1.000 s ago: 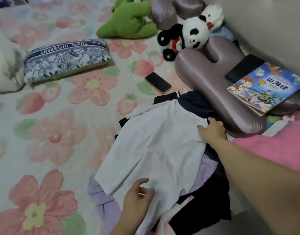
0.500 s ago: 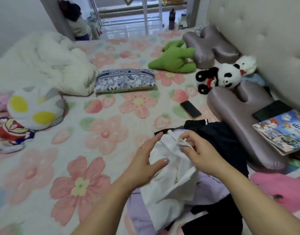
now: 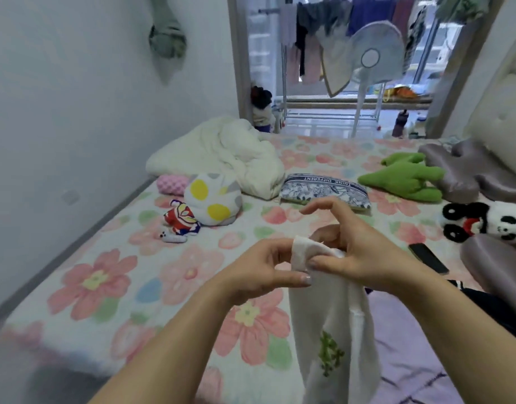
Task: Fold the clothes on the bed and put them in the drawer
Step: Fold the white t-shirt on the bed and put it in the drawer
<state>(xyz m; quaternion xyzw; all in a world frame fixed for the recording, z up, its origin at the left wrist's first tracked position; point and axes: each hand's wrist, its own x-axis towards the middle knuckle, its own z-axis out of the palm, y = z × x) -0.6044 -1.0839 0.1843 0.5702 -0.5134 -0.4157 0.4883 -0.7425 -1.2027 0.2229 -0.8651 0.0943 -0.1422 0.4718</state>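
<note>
Here, at centre frame in the head view, we pinch the top edge of a white garment [image 3: 332, 330] with both hands: our left hand [image 3: 262, 272] is closed on the cloth from the left, thumb pressed to its fold, and our right hand [image 3: 356, 252] grips it from the right with the index finger raised free. The garment, with a green print low on it, hangs toward the bottom of the frame above the floral bed sheet [image 3: 105, 287] and a lilac garment [image 3: 411, 345] at lower right. Beyond, a green plush [image 3: 402, 179] and a toy panda [image 3: 490, 221] lie at right, a white duvet [image 3: 222, 153] at centre left.
</note>
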